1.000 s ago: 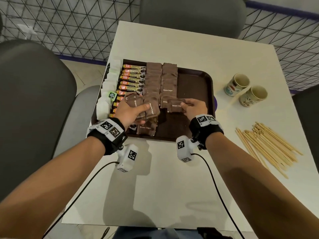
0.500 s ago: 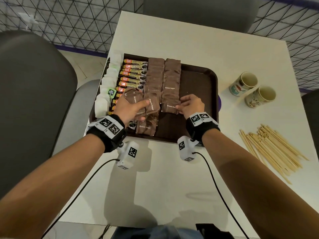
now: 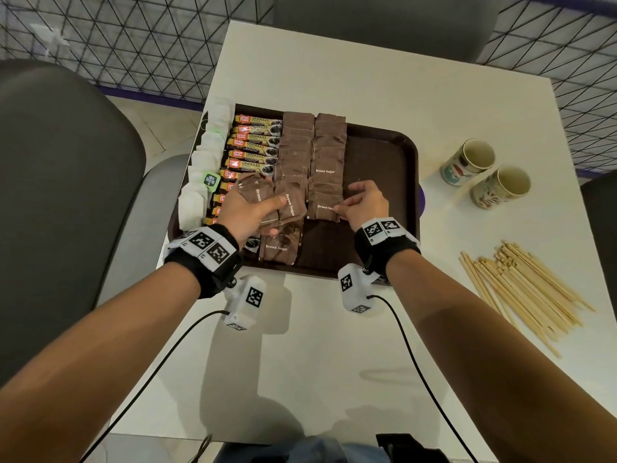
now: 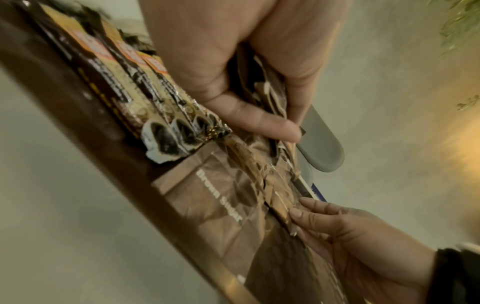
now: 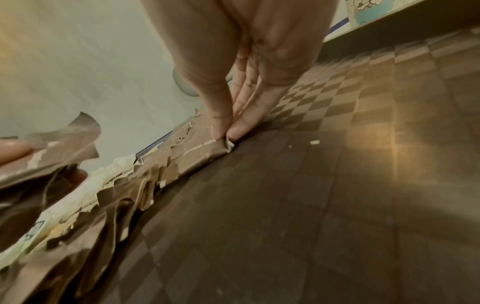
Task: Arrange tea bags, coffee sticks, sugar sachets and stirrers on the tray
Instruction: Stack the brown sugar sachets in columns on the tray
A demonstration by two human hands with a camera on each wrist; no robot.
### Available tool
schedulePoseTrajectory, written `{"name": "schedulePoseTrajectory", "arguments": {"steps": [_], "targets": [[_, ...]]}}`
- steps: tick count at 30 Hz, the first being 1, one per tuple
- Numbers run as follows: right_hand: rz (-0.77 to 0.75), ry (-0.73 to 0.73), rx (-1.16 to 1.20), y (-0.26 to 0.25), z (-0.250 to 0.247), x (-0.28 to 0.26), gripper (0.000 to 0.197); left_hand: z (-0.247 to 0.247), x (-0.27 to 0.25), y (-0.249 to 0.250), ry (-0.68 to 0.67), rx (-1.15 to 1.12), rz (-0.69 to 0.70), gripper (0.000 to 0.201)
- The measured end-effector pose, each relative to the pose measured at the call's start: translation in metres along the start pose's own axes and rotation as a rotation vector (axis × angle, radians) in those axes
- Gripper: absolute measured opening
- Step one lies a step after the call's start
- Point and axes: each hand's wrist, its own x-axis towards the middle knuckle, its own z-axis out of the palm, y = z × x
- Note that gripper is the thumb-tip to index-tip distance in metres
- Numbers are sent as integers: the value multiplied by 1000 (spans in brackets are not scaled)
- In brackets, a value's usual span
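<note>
The brown tray (image 3: 384,182) holds white tea bags (image 3: 207,152) along its left edge, then coffee sticks (image 3: 253,142), then two columns of brown sugar sachets (image 3: 329,142). My left hand (image 3: 263,212) grips a small stack of sugar sachets (image 3: 257,195) over the tray's near left part; the left wrist view shows the stack (image 4: 270,92) between thumb and fingers. My right hand (image 3: 342,208) pinches the corner of the nearest sachet (image 3: 324,208) in the right column, thumb and forefinger (image 5: 221,123) on its edge (image 5: 202,152). The wooden stirrers (image 3: 521,289) lie on the table, right of the tray.
Two paper cups (image 3: 467,162) (image 3: 500,187) stand on the white table beyond the stirrers. The tray's right half (image 5: 311,185) is bare. One more sachet (image 3: 277,248) lies near the tray's front rim. Grey chairs stand to the left and behind.
My right hand has slid its sachet a little to the left, onto the near end of the right column. The left hand keeps its stack in about the same place.
</note>
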Motion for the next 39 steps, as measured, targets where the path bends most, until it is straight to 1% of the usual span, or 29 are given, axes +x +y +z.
{"name": "schedulePoseTrajectory", "arguments": {"steps": [6,8,10,12,14,16,18,20,22,24,26,29,32,34,37,39], "targets": [[7,0,-4,0,-1,-1,46,3,-2,3,3,-5,-10,38],[2,20,-13,0,-2,-1,44,2,-1,2,-6,-10,-12,34],[-22,42,-31,-4,-5,-2,40,2,-1,1,-15,-15,-17,35],[-73,18,-53,-13,-8,-5,33,4,-2,1,-22,-11,-24,40],[-128,-86,-75,-25,-9,-11,30,6,-3,2,-30,-4,-27,40],[-153,-226,-112,-35,-8,-16,31,8,-4,4,-35,-19,-29,43],[-125,-378,-94,-39,-4,-20,27,10,-5,4,-42,-29,-34,45],[-59,-511,21,-41,-1,-22,18,11,-6,4,-40,-34,-38,46],[-4,-559,157,-43,0,-23,16,10,-6,3,-28,-33,-37,47],[10,-519,272,-43,-2,-20,17,9,-6,3,-17,-23,-41,46],[-8,-439,316,-41,-8,-15,17,8,-6,3,-13,-16,-44,44],[-32,-323,268,-31,-15,-6,13,6,-5,3,-3,-30,-42,45],[8,-237,198,-17,-17,-1,23,4,-3,4,5,-31,-41,48],[29,-244,120,-10,-16,-2,28,3,-3,4,6,-38,-37,48],[28,-315,-17,-8,-16,-9,25,3,-3,3,-1,-45,-34,47],[39,-309,-72,-11,-17,-11,25,3,-3,1,-3,-48,-33,45]]}}
